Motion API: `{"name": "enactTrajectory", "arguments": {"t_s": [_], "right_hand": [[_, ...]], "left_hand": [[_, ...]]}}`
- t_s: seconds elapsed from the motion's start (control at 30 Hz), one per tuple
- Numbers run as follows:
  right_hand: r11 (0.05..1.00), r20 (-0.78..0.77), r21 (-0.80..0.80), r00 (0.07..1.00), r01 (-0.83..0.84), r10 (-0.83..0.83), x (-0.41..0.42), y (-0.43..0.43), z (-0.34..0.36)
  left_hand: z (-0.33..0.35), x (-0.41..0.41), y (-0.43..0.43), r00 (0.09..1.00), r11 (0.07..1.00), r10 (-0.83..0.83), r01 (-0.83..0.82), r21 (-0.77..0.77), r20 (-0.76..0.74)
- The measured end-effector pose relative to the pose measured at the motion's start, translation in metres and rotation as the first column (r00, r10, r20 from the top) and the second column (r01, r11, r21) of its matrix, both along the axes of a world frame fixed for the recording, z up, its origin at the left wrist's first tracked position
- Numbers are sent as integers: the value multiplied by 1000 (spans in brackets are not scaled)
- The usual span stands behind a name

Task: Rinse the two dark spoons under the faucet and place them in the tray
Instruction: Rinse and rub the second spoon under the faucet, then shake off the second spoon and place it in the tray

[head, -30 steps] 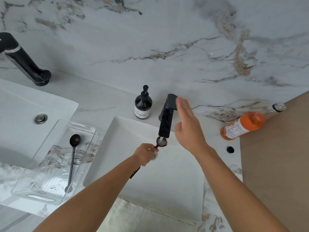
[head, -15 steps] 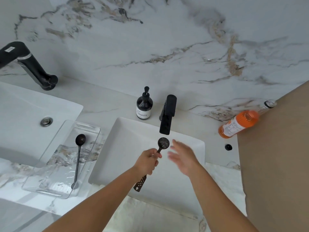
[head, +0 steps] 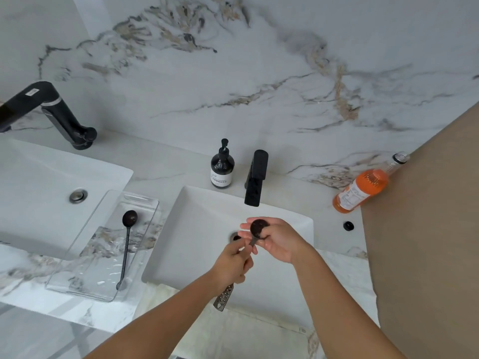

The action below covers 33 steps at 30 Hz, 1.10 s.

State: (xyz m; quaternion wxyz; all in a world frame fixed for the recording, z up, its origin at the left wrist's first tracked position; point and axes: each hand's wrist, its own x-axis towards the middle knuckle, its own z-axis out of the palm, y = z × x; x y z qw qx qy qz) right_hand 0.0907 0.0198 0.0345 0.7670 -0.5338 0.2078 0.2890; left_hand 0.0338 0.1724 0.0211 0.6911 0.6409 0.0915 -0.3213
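Soap bottle & orange bottle flank the faucet; one spoon in tray. Our left hand grip pinches 2nd spoon, right hand spread, cupping its bowl.

No lettering can be read anywhere on the bench. The dark pump bottle just left of the black faucet carries a white label, the orange bottle well to its right a printed panel, and a second faucet far left a small sticker, all too blurred to read.
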Motion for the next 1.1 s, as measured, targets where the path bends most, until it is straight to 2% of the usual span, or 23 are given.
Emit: {"name": "enactTrajectory", "arguments": {"t_s": [0.13, 0.17, 0.23, 0.3, 0.37, 0.43, 0.47, 0.5, 0.53, 0.57, 0.6, 0.63, 0.67, 0.73, 0.8, 0.83, 0.9, 0.97, 1.0, 1.03, 1.07, 1.1], "right_hand": [[958, 97, -226, 974, -177, 203, 4, -8, 2], [938, 87, -260, 962, -228, 258, 4, -12, 3], [871, 12, -357, 931, -337, 365, 6, -23, 4], [773, -82, -454, 884, -444, 460, 5, -28, 2], [724, -144, -484, 861, -491, 488, 1, -25, -2], [778, -113, -448, 891, -441, 439, -5, -20, -4], [850, -66, -376, 925, -370, 373, -7, -19, -5], [923, -22, -275, 962, -268, 273, -8, -19, -6], [975, 4, -156, 987, -156, 159, -10, -20, -6], [997, 20, -45, 998, -63, 64, -12, -20, -6], [999, 43, 46, 999, -2, 0, -15, -20, -5], [994, 73, 107, 997, 29, -37, -18, -19, -2], [984, 111, 172, 992, 39, -58, -19, -17, 1], [950, 157, 310, 984, 38, -90, -19, -11, 9], [922, 213, 386, 975, -30, -58, -13, -7, 23], [927, 263, 364, 965, -85, -15, -9, -5, 30], [920, 344, 344, 937, -186, 60, -3, -1, 39], [897, 295, 405, 954, -178, 57, -8, 1, 30], [921, 204, 370, 978, -119, 44, -13, 2, 17], [979, 108, 185, 992, -86, 67, -17, 6, 3], [982, 18, -160, 994, -104, 108, -19, 10, -10], [842, -68, -520, 989, -145, 129, -21, 14, -20]], "left_hand": [[9, 6, 5, 982, 988, -78, 53, -144, -173], [12, 10, 8, 973, 987, -123, 99, -127, -194], [16, 19, 15, 954, 961, -261, 271, 56, -145], [20, 27, 21, 887, 814, -458, 445, 374, -60], [24, 33, 25, 766, 557, -643, 482, 676, -16], [24, 37, 30, 669, 293, -743, 344, 892, -13], [24, 39, 31, 664, 263, -747, 251, 932, 32], [24, 41, 33, 682, 326, -725, 216, 920, 97], [22, 44, 35, 738, 491, -655, 251, 834, 163], [21, 45, 35, 819, 688, -543, 308, 657, 185], [20, 45, 34, 887, 833, -438, 340, 437, 146], [20, 41, 33, 922, 907, -377, 349, 235, 85], [18, 37, 31, 937, 935, -348, 346, 75, 24], [13, 28, 28, 937, 932, -335, 315, -180, -95], [8, 20, 25, 919, 885, -328, 219, -411, -217], [6, 17, 25, 907, 846, -331, 164, -507, -259], [4, 13, 27, 880, 764, -354, 77, -640, -317], [-2, 9, 30, 848, 742, -377, 36, -669, -372], [-6, 7, 30, 826, 791, -367, 35, -611, -428], [-11, 4, 29, 798, 874, -319, 40, -484, -511], [-17, 2, 27, 770, 950, -238, 57, -307, -592], [-23, 0, 23, 753, 987, -154, 85, -136, -640]]}}
